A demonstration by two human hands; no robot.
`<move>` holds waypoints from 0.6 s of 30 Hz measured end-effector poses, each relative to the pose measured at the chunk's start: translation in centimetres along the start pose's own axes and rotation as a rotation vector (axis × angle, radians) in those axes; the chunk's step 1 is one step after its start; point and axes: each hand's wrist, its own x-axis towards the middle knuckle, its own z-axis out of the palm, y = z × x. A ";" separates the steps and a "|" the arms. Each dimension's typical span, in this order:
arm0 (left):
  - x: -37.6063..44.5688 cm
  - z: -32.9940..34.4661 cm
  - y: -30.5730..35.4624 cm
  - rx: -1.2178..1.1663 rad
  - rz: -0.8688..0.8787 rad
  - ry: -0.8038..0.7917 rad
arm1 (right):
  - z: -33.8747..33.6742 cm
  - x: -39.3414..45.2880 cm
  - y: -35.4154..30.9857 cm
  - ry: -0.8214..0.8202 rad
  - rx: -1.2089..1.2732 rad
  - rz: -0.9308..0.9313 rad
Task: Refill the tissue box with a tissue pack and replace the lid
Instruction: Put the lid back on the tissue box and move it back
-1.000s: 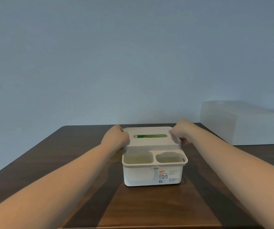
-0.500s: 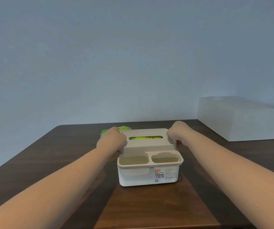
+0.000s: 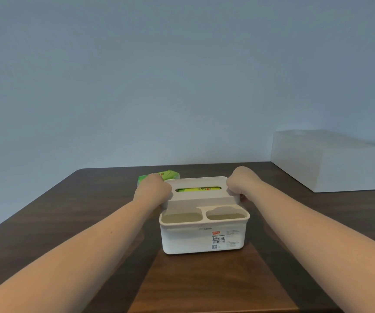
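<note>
A white tissue box (image 3: 186, 240) with two front compartments stands on the dark wooden table (image 3: 69, 211). Its white lid (image 3: 195, 182) lies on top, and a green tissue pack (image 3: 197, 189) shows through the lid's slot. My left hand (image 3: 152, 190) grips the lid's left end and my right hand (image 3: 242, 184) grips its right end, fingers curled over the edges. A second green tissue pack (image 3: 170, 174) lies on the table just behind my left hand, partly hidden by it.
A large white rectangular box (image 3: 326, 161) sits at the back right of the table. A plain wall rises right behind the table's far edge. The table's front edge is near the bottom of the view.
The view has shifted, and the second green pack has come into sight behind my left hand. Both hands stay on the lid's ends.
</note>
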 end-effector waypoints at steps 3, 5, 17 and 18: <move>0.4 0.0 0.2 0.061 0.010 -0.006 | 0.3 0.3 -0.1 0.060 -0.008 -0.016; 0.5 -0.1 0.4 0.077 -0.007 0.006 | 0.4 0.4 -0.2 0.068 0.001 -0.022; 0.6 0.0 0.1 -0.037 -0.044 0.040 | 0.8 -0.3 0.0 0.051 0.050 -0.039; 0.3 0.0 -0.1 -0.071 -0.043 0.033 | 0.8 -0.4 0.2 0.044 0.098 -0.070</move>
